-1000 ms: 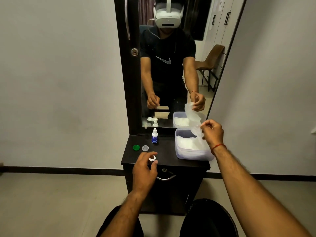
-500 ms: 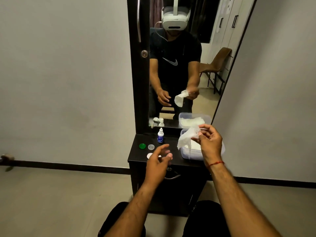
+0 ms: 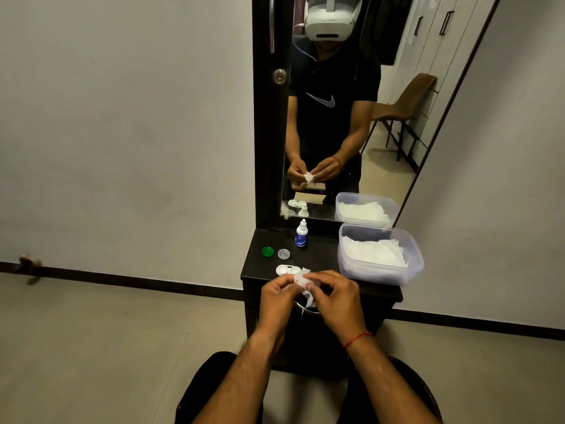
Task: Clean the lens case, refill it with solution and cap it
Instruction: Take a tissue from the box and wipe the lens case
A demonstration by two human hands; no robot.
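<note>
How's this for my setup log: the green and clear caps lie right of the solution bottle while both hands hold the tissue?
Not quite. The head view shows the green cap and clear cap left of the solution bottle; the left hand and right hand hold the tissue.

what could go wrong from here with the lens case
The lens case sits near the front edge of the dresser, right by the left hand and right hand gripping the tissue; a nudge could knock it off. The green cap and clear cap lie loose and might be swept off.
</note>
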